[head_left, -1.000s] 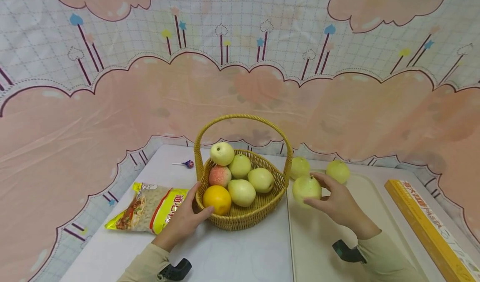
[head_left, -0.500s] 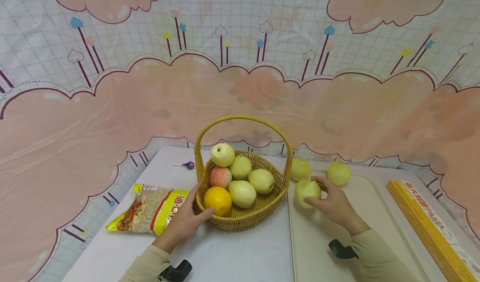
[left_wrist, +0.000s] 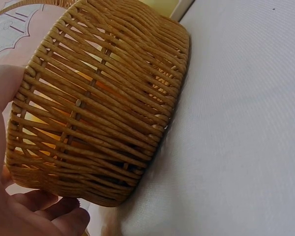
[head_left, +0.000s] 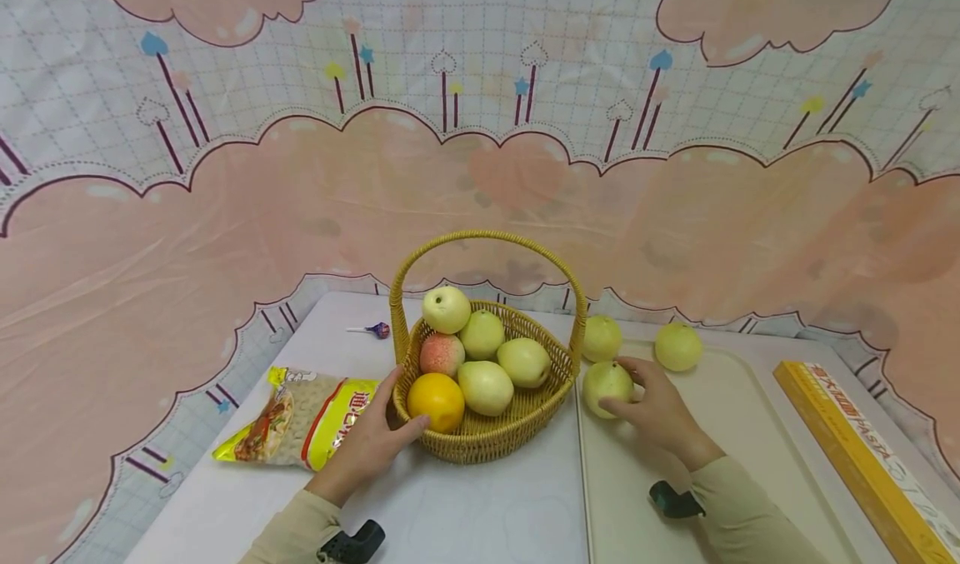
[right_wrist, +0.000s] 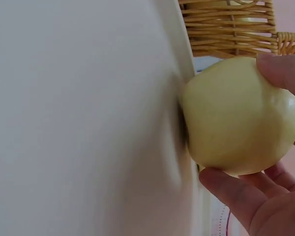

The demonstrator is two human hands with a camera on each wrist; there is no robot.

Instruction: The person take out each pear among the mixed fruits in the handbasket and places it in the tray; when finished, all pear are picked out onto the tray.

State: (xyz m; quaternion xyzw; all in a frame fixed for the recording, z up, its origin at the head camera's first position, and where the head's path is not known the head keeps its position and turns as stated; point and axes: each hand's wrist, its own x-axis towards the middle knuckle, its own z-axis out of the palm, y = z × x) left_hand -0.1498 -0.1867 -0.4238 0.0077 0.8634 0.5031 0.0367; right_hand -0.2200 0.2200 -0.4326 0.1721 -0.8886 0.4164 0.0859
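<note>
A wicker basket (head_left: 480, 451) with a tall arched handle holds an orange (head_left: 435, 402), a peach (head_left: 442, 354) and several pale green pears (head_left: 485, 387). My left hand (head_left: 372, 439) grips its left rim; in the left wrist view the thumb (left_wrist: 6, 83) lies at the rim and the fingers (left_wrist: 49, 209) against the woven side. To the right of the basket, my right hand (head_left: 663, 410) holds another pear (head_left: 604, 389) between thumb and fingers. That pear (right_wrist: 238, 115) is low at the left edge of the beige tray (head_left: 697, 497); whether it touches the tray is hard to tell.
Two more pears (head_left: 602, 338) (head_left: 678, 347) sit at the tray's far end. A yellow pasta box (head_left: 855, 456) lies to the tray's right. On the left are a bag of noodles (head_left: 300, 418) and a lollipop (head_left: 375, 330). A patterned cloth (head_left: 480, 181) hangs behind.
My right hand has lowered the pear toward the tray and shifted it slightly left, toward the basket. The left hand and the basket stay where they were.
</note>
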